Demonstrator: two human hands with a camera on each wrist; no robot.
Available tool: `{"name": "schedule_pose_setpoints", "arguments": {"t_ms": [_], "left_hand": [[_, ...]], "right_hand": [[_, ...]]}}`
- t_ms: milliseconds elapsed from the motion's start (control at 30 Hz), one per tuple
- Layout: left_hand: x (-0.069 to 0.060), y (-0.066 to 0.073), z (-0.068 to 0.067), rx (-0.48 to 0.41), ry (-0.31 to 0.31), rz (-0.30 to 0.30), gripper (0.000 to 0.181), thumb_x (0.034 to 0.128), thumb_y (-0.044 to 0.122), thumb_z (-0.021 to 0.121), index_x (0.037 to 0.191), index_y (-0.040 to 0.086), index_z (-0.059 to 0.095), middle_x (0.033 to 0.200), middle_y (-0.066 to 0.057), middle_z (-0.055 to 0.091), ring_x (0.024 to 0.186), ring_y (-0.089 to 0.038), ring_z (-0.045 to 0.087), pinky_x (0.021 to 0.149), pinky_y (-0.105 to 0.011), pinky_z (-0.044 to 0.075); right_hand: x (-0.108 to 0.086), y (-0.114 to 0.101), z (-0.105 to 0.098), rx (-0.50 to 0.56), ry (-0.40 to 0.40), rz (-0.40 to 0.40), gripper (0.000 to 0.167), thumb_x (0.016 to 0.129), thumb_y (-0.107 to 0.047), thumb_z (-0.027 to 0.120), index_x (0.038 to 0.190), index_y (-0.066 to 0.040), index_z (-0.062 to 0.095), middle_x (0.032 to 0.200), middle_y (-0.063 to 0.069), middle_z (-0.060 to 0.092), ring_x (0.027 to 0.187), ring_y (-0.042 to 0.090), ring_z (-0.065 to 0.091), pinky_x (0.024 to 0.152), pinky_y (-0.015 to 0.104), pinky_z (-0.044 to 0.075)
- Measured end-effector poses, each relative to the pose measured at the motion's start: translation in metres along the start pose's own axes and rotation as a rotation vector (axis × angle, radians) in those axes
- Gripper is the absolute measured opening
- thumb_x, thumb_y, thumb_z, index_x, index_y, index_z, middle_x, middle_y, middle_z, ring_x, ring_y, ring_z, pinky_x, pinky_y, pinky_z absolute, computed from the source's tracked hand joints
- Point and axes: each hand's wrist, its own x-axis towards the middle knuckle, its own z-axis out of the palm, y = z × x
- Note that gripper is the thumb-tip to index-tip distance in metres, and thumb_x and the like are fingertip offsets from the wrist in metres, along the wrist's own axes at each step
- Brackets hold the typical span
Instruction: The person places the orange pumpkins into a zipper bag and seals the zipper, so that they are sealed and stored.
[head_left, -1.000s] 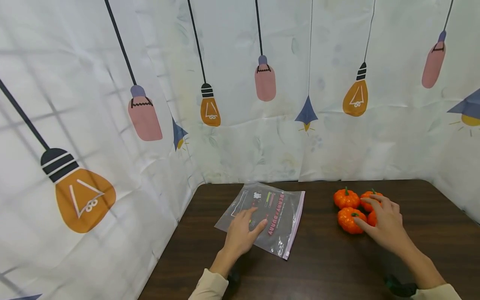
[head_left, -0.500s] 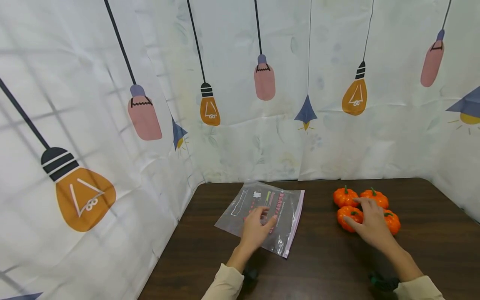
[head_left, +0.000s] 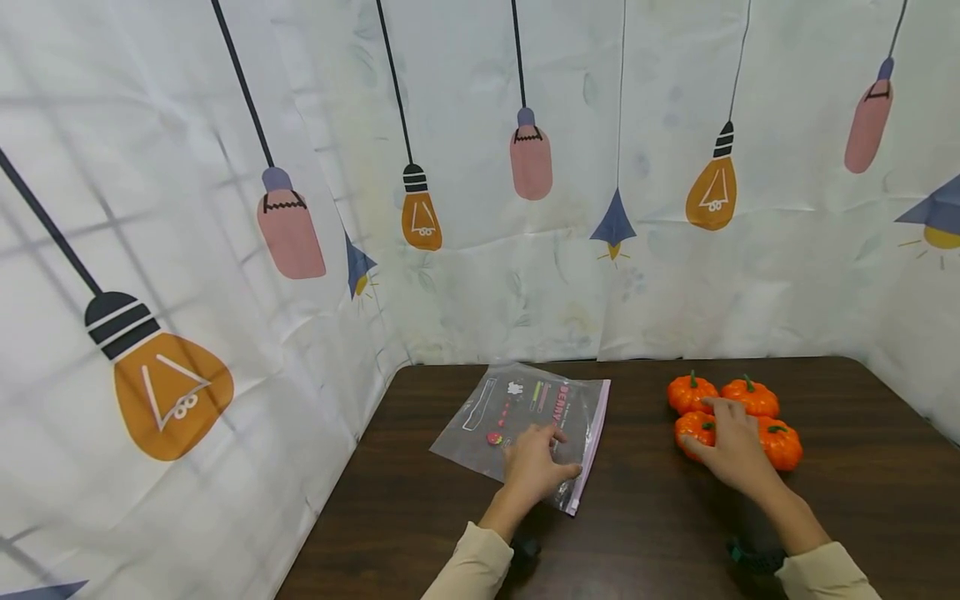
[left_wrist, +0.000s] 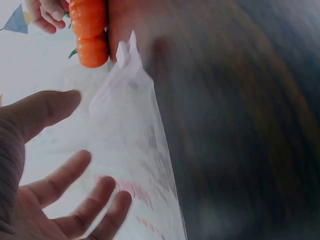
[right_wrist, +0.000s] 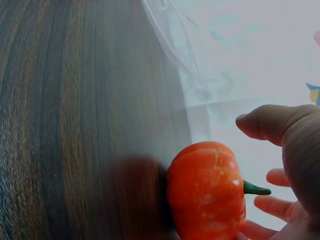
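Observation:
A clear zip bag [head_left: 480,421] with pink lettering and a pale pink zip edge lies flat on the dark wooden table [head_left: 637,533]. Over its zip side hovers my left hand [head_left: 534,468], fingers spread and thumb apart; in the left wrist view nothing lies between them. Several small orange pumpkins [head_left: 782,445] with green stems sit in a tight cluster to the right. My right hand [head_left: 735,450] is above the front ones, partly hiding them. In the right wrist view its thumb stands away from the nearest pumpkin [right_wrist: 207,192], and its fingers are behind the stem side.
A white cloth [head_left: 480,292] printed with hanging lamps surrounds the table at the back and sides. The table's left edge runs near the bag. Dark bands are at both wrists, under the cream sleeves [head_left: 472,562].
My left hand has moved right across the bag to its zip edge. My right hand has shifted left and slightly nearer me over the pumpkins, uncovering the right-hand ones. Bag and pumpkins stay in place.

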Motion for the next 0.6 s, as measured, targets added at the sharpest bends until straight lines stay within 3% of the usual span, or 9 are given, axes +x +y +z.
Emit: {"name": "schedule_pose_setpoints", "arguments": {"t_ms": [200, 400, 600], "left_hand": [[-0.003, 0.007, 0.008, 0.035, -0.064, -0.065, 0.049, 0.0653, 0.042, 0.095, 0.100, 0.022, 0.067, 0.108, -0.003, 0.058, 0.107, -0.027, 0.055, 0.087, -0.056, 0.036], [-0.005, 0.009, 0.012, 0.051, -0.091, -0.071, 0.053, 0.0600, 0.040, 0.098, 0.098, 0.021, 0.066, 0.115, -0.006, 0.054, 0.111, -0.028, 0.052, 0.085, -0.058, 0.038], [-0.005, 0.010, 0.013, 0.051, -0.122, -0.059, 0.052, 0.0587, 0.035, 0.100, 0.092, 0.020, 0.063, 0.128, -0.016, 0.056, 0.126, -0.037, 0.048, 0.090, -0.069, 0.038]], "right_hand": [[0.001, -0.002, 0.002, -0.009, -0.012, -0.002, 0.075, 0.091, -0.028, 0.076, 0.140, 0.015, 0.038, 0.139, 0.045, 0.033, 0.121, 0.065, 0.032, 0.096, 0.073, 0.029], [0.001, -0.001, 0.004, -0.023, -0.040, 0.024, 0.079, 0.089, -0.029, 0.078, 0.141, 0.014, 0.038, 0.138, 0.045, 0.034, 0.117, 0.066, 0.035, 0.092, 0.074, 0.035], [0.001, 0.001, 0.006, -0.030, -0.070, 0.040, 0.081, 0.088, -0.030, 0.078, 0.141, 0.015, 0.036, 0.138, 0.045, 0.034, 0.116, 0.066, 0.038, 0.091, 0.074, 0.039]]}}
